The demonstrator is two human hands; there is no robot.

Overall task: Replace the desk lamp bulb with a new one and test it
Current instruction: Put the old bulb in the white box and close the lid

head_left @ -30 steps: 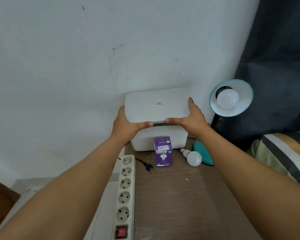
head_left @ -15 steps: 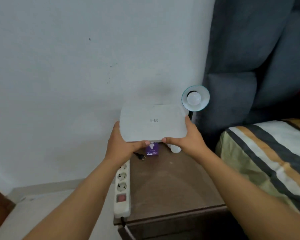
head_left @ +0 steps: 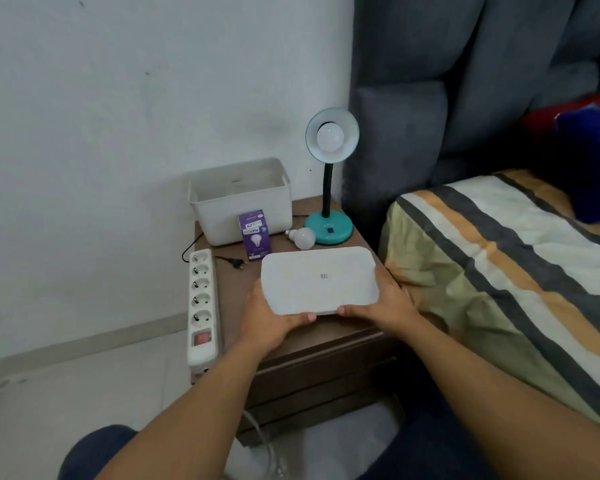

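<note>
Both hands are on the white lid (head_left: 319, 280): the left hand (head_left: 269, 317) clamps its near-left corner, thumb along the front edge, and the right hand (head_left: 387, 306) clamps the near-right corner the same way. The lid is flat, rounded at the corners, with a small mark at its centre, held level over the front part of the brown nightstand (head_left: 326, 344).

Just beyond the lid stands the purple bulb box (head_left: 254, 234), upright, a bulb printed on its face. To its right a loose white bulb (head_left: 302, 237) lies on its side, screw base pointing left, right beside the teal lamp base (head_left: 329, 230). The lamp's black neck rises to a teal-rimmed shade (head_left: 332, 135) facing the camera, with a round white fitted bulb (head_left: 330, 136) in it, unlit.

Behind the box sits an open white bin (head_left: 239, 202) against the wall. A white power strip (head_left: 201, 299) runs along the nightstand's left edge, red switch nearest; a black plug (head_left: 235, 262) lies unplugged next to it. A striped bed (head_left: 499, 254) is on the right.
</note>
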